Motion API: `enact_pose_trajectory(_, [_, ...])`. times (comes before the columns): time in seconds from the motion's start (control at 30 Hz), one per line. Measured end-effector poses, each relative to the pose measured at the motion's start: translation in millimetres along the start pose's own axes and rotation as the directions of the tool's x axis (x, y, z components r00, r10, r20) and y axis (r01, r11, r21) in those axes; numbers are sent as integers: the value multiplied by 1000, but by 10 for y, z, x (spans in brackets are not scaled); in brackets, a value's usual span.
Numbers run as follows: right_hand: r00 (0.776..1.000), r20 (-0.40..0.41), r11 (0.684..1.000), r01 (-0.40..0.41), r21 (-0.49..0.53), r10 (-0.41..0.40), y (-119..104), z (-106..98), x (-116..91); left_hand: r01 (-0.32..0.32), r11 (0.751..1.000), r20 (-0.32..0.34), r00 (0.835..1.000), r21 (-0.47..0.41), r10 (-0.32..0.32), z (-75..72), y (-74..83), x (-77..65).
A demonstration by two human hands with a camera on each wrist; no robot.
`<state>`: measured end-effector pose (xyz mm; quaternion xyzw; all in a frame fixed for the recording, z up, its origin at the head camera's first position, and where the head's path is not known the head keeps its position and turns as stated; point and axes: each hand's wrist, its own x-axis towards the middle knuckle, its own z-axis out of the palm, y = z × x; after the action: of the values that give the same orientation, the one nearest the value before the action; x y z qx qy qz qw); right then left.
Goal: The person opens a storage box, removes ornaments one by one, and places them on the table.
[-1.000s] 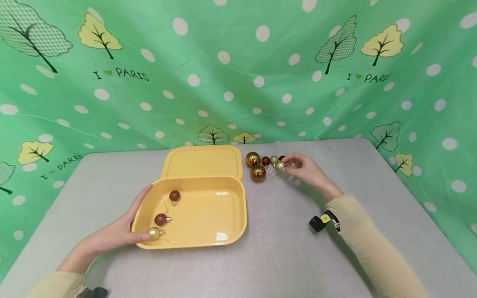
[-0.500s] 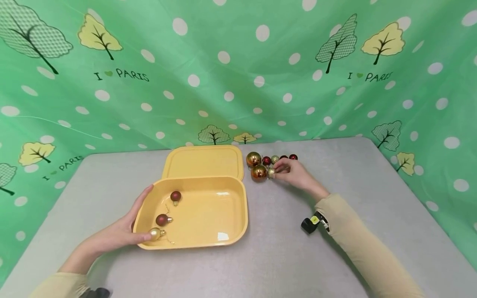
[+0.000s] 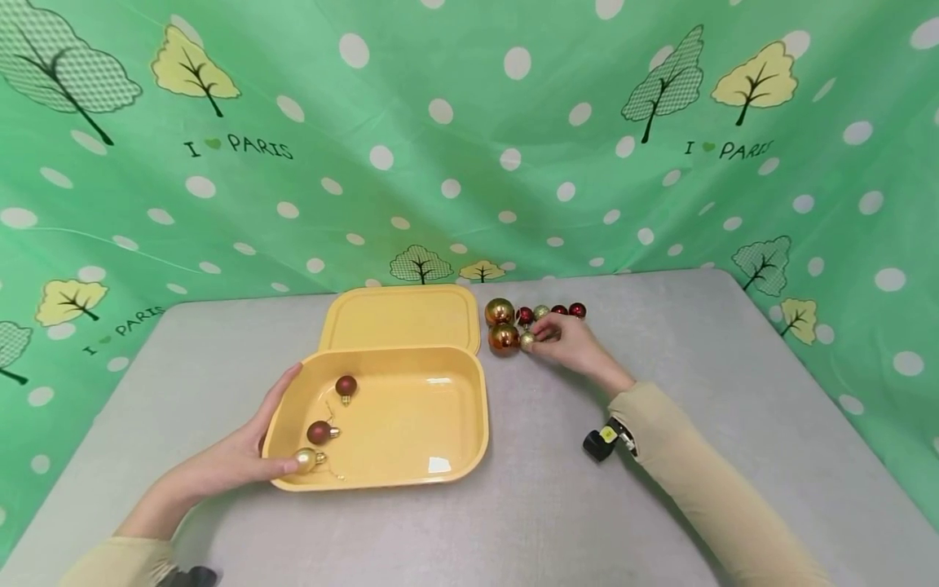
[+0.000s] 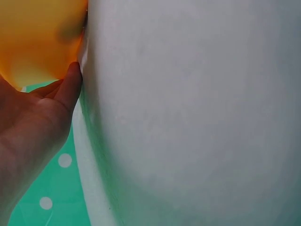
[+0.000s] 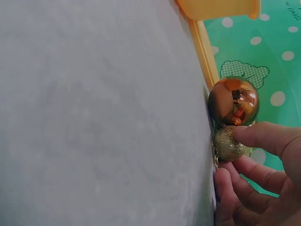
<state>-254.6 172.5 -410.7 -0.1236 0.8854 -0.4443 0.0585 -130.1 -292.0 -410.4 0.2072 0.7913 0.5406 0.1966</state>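
My left hand grips the left end of a yellow plastic box, its thumb at the near corner. Two dark red baubles and a shiny gold bauble lie inside, along the box's left side. On the table to the right, my right hand pinches a small glittery gold bauble between thumb and fingers. That bauble touches a large copper-gold ball in the right wrist view. A second large ball sits just behind the first.
A yellow lid lies flat behind the box. Behind my right hand runs a row of small baubles: a red one, a glittery gold one and two dark red ones. A green dotted cloth hangs behind the grey table.
My right hand has moved left and slightly nearer with the glittery gold bauble, bringing it against the near copper-gold ball, which has shifted slightly left. My left hand stays on the box.
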Motion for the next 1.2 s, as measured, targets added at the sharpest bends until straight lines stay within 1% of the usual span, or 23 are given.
enact_pose_trajectory(0.1, [1000, -4, 1000, -3, -15, 3, -19, 13, 0, 0, 1000, -1, 1000, -1, 0, -1, -4, -1])
enact_pose_trajectory(0.3, [1000, 2, 1000, 0, -21, 0, -27, 16, -6, -19, 999, -12, 1000, 34, 19, 0, -9, -2])
enact_pose_trajectory(0.4, [1000, 2, 1000, 3, -2, -3, -15, -28, -20, -3, 999, -13, 1000, 33, 4, 2, -22, 1])
enact_pose_trajectory(0.57, [1000, 1, 1000, 13, 16, -13, -34, -141, -60, 1, 1000, -6, 1000, 15, -1, 1, -22, 5])
enact_pose_trajectory(0.67, [998, 8, 998, 58, 22, -58, -98, -165, -84, 6, 999, -20, 1000, 41, -5, -10, -23, -6])
enact_pose_trajectory(0.77, [993, 28, 993, 114, 39, -115, -184, -146, -109, 17, 997, -43, 999, 76, -14, -17, -27, -14])
enact_pose_trajectory(0.9, [982, 77, 985, 168, 46, -171, -312, -79, -144, -2, 996, -51, 999, 88, 6, -7, -22, -16])
enact_pose_trajectory(1.03, [961, 114, 968, 245, 59, -251, -416, 5, -167, -17, 996, -54, 998, 83, 21, -1, -21, -16])
enact_pose_trajectory(1.2, [930, 114, 935, 339, 101, -350, -519, 72, -209, -23, 997, -53, 998, 67, 27, -6, 8, -5])
